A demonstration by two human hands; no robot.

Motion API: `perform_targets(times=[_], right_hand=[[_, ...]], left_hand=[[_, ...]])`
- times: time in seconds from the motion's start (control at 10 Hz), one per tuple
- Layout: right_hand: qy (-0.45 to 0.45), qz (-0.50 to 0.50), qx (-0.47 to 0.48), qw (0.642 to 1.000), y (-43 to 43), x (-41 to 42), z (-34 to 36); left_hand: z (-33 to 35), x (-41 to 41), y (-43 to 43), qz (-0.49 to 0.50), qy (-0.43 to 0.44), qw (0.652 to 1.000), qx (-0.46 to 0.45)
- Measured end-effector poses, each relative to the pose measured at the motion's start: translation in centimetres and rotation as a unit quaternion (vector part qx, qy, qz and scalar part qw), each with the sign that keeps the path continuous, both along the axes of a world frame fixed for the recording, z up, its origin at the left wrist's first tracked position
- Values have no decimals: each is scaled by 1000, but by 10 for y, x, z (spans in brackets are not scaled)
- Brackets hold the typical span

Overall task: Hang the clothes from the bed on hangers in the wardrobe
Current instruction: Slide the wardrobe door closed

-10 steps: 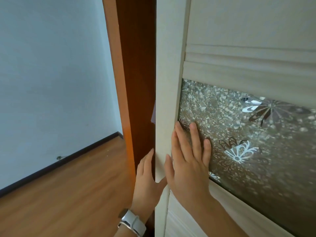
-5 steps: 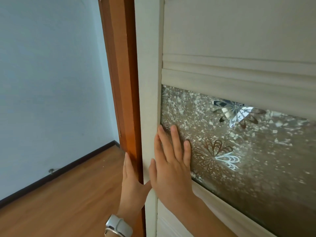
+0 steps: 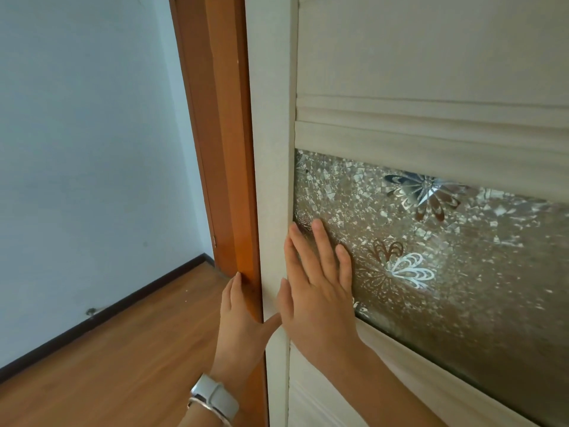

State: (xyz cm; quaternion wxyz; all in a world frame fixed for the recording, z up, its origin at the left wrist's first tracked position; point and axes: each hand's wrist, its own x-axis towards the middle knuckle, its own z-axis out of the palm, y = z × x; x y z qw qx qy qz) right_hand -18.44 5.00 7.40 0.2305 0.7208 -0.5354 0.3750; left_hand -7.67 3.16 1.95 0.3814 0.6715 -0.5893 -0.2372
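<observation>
The cream sliding wardrobe door (image 3: 271, 149) fills the right of the view, with a mosaic glass panel (image 3: 462, 257) bearing silver flowers. My right hand (image 3: 317, 291) presses flat on the glass and the door's frame, fingers straight. My left hand (image 3: 243, 322) lies flat along the orange-brown wardrobe side panel (image 3: 228, 149) at the door's left edge, its thumb across the door's edge. The door sits flush against the side panel. No clothes, hangers or bed are in view.
A pale blue wall (image 3: 92, 149) stands at the left with a dark skirting board (image 3: 107, 309). Wooden floor (image 3: 107, 365) lies below it. A white watch (image 3: 215, 399) is on my left wrist.
The door has slid left and the dark gap into the wardrobe has closed. Both hands moved left with the door's edge, still flat.
</observation>
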Motion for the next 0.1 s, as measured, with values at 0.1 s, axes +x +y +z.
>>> perform_targets(times=[0.1], right_hand=[[-27,67,-29,997,8,-8,11]], left_hand=[[18,8,8,-25,-4,998,-57]])
